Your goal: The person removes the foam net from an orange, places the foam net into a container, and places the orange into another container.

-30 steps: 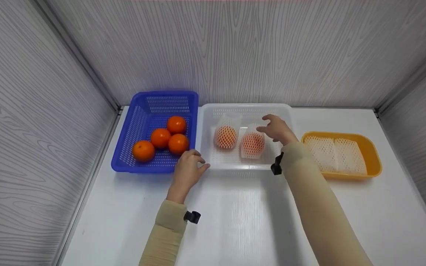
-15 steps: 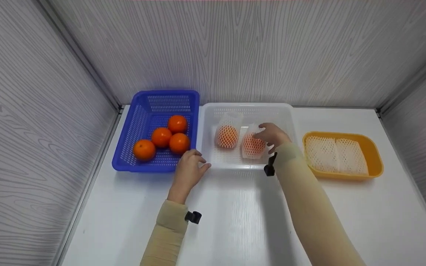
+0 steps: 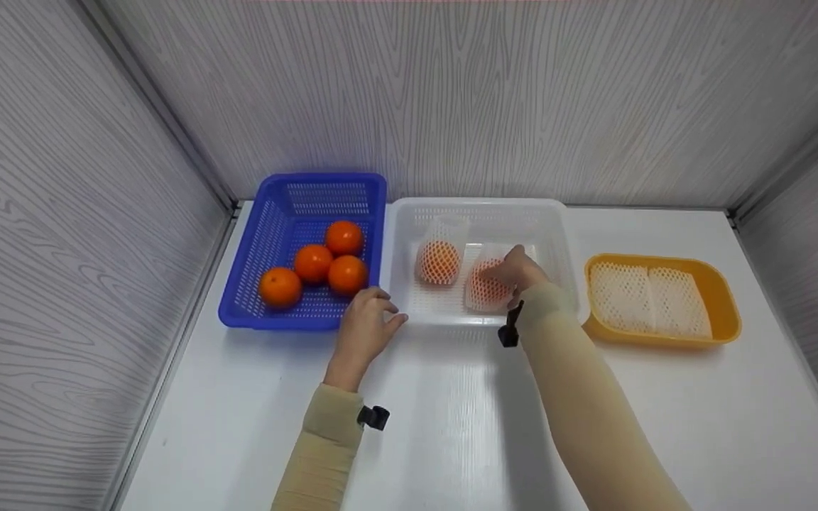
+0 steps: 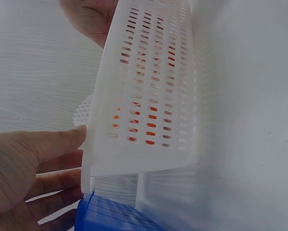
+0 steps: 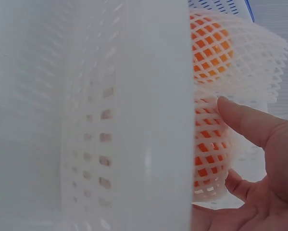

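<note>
My right hand reaches into the white basket and holds an orange in a white foam net. In the right wrist view the thumb lies on one side of this netted orange, with fingers curled at its other side. A second netted orange lies to its left in the same basket. My left hand rests at the white basket's front left corner, by the blue basket. Its loosely extended fingers touch the white rim in the left wrist view.
On the left, the blue basket holds several bare oranges. A yellow tray on the right contains white foam nets lying flat. Grey wood-grain walls enclose the white table at the back and sides.
My right hand has come down and left onto the right-hand netted orange and now grips it. That netted orange has tilted slightly. My left hand has stayed at the basket corner.
</note>
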`<state>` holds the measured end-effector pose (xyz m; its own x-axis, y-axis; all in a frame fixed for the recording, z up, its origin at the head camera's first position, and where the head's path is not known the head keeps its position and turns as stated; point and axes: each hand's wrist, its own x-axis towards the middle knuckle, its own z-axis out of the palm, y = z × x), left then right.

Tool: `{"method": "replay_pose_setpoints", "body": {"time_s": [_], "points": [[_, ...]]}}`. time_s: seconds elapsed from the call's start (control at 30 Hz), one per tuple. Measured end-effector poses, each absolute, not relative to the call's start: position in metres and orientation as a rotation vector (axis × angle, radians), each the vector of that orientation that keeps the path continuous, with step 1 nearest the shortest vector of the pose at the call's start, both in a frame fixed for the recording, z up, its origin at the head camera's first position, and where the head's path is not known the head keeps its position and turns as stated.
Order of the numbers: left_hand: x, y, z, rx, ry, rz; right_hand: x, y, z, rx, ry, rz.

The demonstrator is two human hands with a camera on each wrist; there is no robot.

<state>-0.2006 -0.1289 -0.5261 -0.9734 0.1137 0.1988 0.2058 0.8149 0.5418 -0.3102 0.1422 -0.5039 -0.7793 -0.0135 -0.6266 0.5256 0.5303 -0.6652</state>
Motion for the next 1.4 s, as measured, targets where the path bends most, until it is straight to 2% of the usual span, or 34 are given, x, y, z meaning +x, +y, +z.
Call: {"method": "replay_pose_setpoints", "body": {"time_s": [0.2,0.47,0.97,1.4], "points": [[-0.200,-0.127,-0.526,-0.283,-2.824,-0.881,-0.309,0.147,-0.503,0.398,2.198,-1.154],[-0.200,-0.127,-0.526,-0.267,-2.835,-0.885,-0.311,0.151,-0.502,0.482,2.112,-1.344],[-0.200,-0.128,-0.527,-0.196,-2.864,-0.890,-0.313,0.174,-0.458,0.083,2.091,-1.545],[-0.199,-0.128,-0.531,-0.201,-2.821,-0.908,-0.261,0.185,-0.446,-0.280,2.053,-1.776]]}}
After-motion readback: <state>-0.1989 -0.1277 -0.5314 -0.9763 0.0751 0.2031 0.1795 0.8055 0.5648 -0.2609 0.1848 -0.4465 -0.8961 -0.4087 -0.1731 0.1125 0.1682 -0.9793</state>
